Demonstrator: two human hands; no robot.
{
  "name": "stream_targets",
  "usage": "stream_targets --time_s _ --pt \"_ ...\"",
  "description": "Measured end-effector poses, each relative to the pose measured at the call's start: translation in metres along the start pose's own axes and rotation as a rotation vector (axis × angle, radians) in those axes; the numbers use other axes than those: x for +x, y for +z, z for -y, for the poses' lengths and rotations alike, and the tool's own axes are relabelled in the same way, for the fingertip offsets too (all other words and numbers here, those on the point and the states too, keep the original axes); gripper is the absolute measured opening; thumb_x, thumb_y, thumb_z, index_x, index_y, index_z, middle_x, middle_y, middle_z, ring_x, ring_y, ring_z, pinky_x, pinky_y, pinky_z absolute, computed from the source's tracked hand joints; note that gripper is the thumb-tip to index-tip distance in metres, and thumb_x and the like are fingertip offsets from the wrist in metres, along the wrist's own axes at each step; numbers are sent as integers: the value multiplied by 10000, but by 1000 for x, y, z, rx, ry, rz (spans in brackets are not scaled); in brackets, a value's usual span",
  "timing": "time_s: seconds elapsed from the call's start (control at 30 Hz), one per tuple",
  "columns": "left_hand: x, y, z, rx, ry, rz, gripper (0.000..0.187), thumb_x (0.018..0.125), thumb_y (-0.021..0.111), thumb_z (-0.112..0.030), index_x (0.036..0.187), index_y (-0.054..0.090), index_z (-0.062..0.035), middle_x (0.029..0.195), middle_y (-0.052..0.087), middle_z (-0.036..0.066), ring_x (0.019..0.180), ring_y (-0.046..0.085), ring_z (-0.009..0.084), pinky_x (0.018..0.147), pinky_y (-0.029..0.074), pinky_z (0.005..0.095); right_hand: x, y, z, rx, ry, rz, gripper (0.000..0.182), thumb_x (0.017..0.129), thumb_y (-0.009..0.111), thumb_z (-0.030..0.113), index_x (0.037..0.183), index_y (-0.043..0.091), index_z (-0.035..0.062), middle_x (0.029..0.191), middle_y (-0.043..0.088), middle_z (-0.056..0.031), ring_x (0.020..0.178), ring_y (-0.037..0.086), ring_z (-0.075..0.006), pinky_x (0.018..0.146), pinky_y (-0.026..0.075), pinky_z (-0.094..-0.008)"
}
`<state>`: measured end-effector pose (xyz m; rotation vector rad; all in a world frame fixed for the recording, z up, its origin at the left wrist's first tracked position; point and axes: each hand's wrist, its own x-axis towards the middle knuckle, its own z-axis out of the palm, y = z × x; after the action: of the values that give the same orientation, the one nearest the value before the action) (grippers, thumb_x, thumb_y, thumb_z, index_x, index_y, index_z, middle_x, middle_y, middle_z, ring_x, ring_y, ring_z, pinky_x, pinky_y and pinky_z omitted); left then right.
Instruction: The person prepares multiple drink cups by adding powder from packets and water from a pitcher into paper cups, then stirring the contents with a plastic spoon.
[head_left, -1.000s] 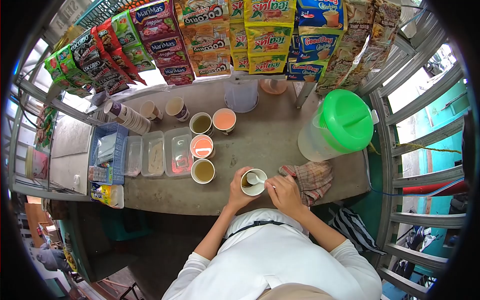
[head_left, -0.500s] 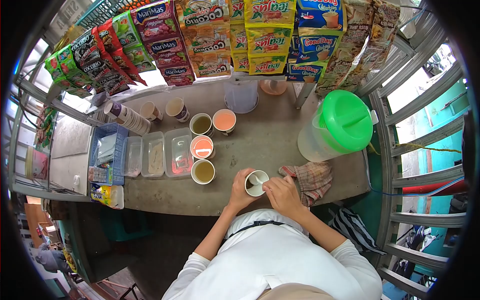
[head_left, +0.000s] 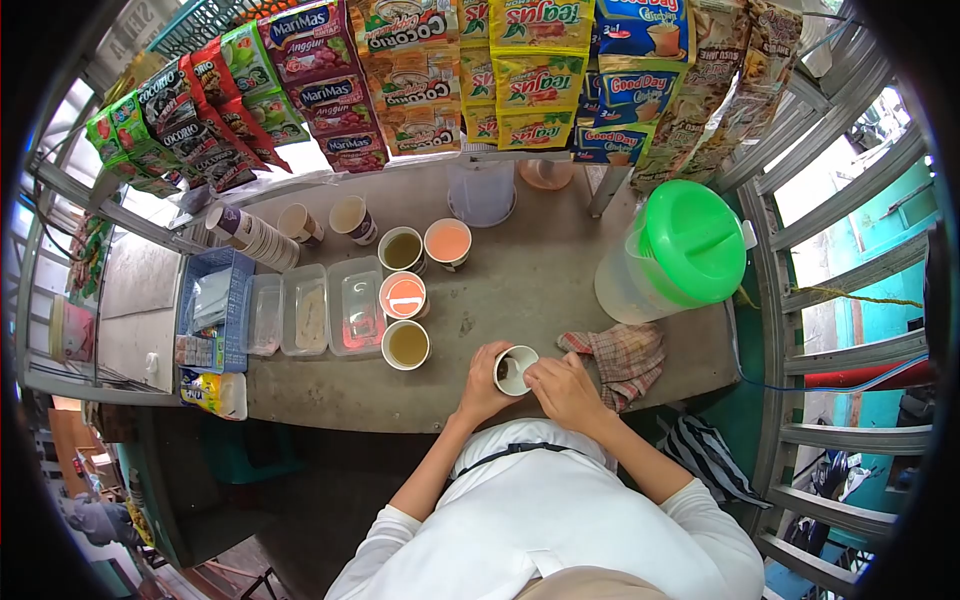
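A paper cup (head_left: 517,372) is tilted near the counter's front edge, with a little dark stuff at the bottom. My left hand (head_left: 482,390) wraps around its left side. My right hand (head_left: 566,388) is pinched at the right rim, on a white spoon whose bowl is hard to make out inside the cup. To the left stand a cup of yellowish drink (head_left: 408,344), a cup with an orange-and-white top (head_left: 404,295), a cup of darker drink (head_left: 402,249) and a cup of orange drink (head_left: 448,240). A checked cloth (head_left: 628,360) lies right of my right hand.
A pitcher with a green lid (head_left: 692,245) stands at the right. Clear plastic boxes (head_left: 357,300), a blue basket (head_left: 238,310) and stacked cups (head_left: 255,238) are at the left. Drink sachets (head_left: 410,75) hang across the back, above a clear tub (head_left: 481,195).
The pale spoon bowl that showed in the cup is now mostly out of sight, and the dark contents show differently. Both hands stay nearly in place.
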<state>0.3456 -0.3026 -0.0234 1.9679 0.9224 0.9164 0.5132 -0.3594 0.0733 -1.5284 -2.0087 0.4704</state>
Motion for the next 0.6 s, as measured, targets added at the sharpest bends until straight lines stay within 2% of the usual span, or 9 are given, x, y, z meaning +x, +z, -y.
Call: stream_targets --time_s 0.13,0.4,0.6 --pt "-1 0 1 -1 -20 6 778 535 883 -133 1198 480 -70 1132 572 134 1048 578 322 884 478 393 0 -1 -1 -69 -3 8 111 919 540 162 875 579 67 822 574 -61 780 559 -211 718 329 -374" --pt "0 0 1 -13 -15 -24 803 540 886 -138 1212 453 -66 1133 558 142 1044 574 322 886 478 384 3 -4 0 -20 8 59 134 934 515 164 892 588 60 837 579 -65 804 571 -213 721 332 -377" --pt "1 6 8 15 29 -23 755 564 876 -132 1195 467 -61 1119 564 144 1038 576 323 875 479 389 3 -1 -2 -36 6 37 134 932 522 169 892 589 60 842 585 -66 808 574 -216 722 332 -378"
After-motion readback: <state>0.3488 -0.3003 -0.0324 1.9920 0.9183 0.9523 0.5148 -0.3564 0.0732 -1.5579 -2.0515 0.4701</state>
